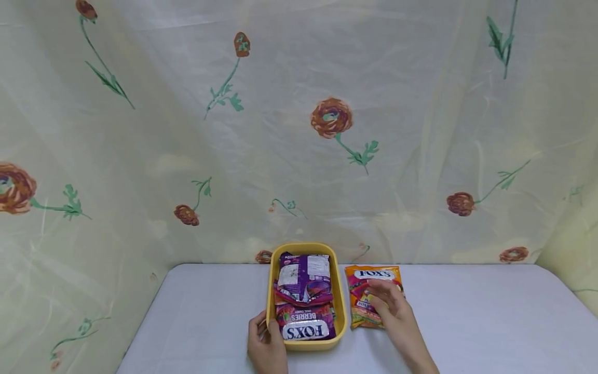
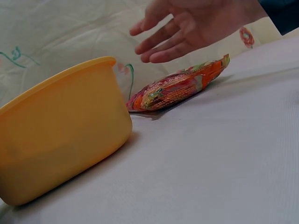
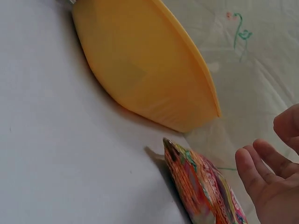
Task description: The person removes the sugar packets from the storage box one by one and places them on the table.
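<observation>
A yellow plastic tub (image 1: 341,291) holds a purple candy bag (image 1: 303,275) with its back label up, lying over a berry candy bag (image 1: 306,327) marked FOX'S. At the tub's near left corner my left hand (image 1: 268,345) grips the rim, thumb over the edge and fingers outside. To the right of the tub, an orange FOX'S candy bag (image 1: 366,314) lies flat on the table. My right hand (image 1: 394,314) hovers above that bag with its fingers loosely bent and nothing in them. The left wrist view shows a gap between right hand (image 2: 187,32) and bag (image 2: 177,88).
A white cloth covers the table (image 1: 476,317). Behind it hangs a pale curtain (image 1: 402,78) with printed flowers, close to the tub's far end.
</observation>
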Demonstrator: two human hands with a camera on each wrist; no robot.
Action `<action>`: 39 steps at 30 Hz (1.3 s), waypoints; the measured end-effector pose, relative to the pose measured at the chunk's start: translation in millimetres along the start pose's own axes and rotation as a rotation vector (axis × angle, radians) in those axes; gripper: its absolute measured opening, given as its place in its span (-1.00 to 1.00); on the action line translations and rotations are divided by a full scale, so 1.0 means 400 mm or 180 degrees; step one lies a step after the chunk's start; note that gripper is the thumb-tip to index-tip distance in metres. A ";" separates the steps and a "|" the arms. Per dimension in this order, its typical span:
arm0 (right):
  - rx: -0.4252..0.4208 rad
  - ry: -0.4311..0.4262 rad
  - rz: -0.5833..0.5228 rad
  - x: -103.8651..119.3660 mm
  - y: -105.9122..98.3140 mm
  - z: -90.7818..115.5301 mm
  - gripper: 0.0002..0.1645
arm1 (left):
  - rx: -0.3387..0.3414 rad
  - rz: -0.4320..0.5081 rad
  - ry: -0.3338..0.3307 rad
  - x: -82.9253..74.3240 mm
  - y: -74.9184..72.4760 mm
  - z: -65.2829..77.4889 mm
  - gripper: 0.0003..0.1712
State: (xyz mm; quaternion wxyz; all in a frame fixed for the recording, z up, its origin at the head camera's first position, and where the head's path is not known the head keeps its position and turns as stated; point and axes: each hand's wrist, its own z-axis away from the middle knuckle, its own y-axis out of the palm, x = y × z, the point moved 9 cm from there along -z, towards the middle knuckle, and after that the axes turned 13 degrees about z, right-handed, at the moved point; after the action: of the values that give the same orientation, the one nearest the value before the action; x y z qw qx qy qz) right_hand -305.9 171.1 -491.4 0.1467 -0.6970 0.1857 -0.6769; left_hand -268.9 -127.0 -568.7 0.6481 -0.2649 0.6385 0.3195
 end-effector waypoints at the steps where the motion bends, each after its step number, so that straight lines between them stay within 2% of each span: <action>1: 0.0014 -0.0013 -0.0009 0.004 0.006 0.000 -0.56 | 0.0013 0.0015 0.0017 -0.007 0.000 0.002 -0.72; 3: 0.0064 0.0000 -0.0039 0.010 0.016 -0.003 -0.56 | 0.0029 0.0076 0.0023 -0.038 0.000 0.016 -0.72; 8: 0.0152 0.0097 -0.0178 0.020 0.032 -0.006 -0.57 | 0.0022 0.0052 -0.0054 -0.075 -0.001 0.033 -0.71; 13: 0.0259 0.0189 -0.0321 0.031 0.057 -0.003 -0.54 | 0.0069 0.0065 -0.0062 -0.071 -0.008 0.033 -0.69; 15: 0.0274 0.0150 -0.0392 0.042 0.067 -0.001 -0.55 | 0.0075 0.0069 -0.0067 -0.060 -0.008 0.028 -0.68; 19: 0.0242 0.0065 -0.0458 0.066 0.084 0.006 -0.59 | 0.0077 -0.0131 -0.0094 -0.015 0.001 0.011 -0.69; 21: 0.0256 0.0055 -0.0428 0.076 0.094 0.011 -0.59 | 0.0092 -0.0146 -0.0102 -0.011 0.004 0.010 -0.68; 25: 0.0344 0.0040 -0.0419 0.095 0.119 0.022 -0.59 | 0.0141 -0.0006 -0.0101 -0.045 -0.001 0.024 -0.66; 29: 0.0384 -0.0142 -0.0512 0.121 0.137 0.027 -0.60 | 0.0198 0.0003 -0.0096 -0.069 -0.005 0.035 -0.67; 32: 0.0365 -0.0212 -0.0492 0.136 0.146 0.026 -0.59 | 0.0214 0.0023 -0.0119 -0.071 -0.006 0.036 -0.67; 39: 0.0430 -0.0146 -0.0361 0.153 0.163 0.021 -0.58 | 0.0264 0.0023 -0.0181 -0.064 -0.001 0.034 -0.65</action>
State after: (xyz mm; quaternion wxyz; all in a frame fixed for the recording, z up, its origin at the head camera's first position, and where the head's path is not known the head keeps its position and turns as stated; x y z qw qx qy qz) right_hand -300.5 84.8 -467.3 0.1591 -0.7102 0.0965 -0.6790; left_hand -259.2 -118.9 -542.6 0.6752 -0.2263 0.6335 0.3025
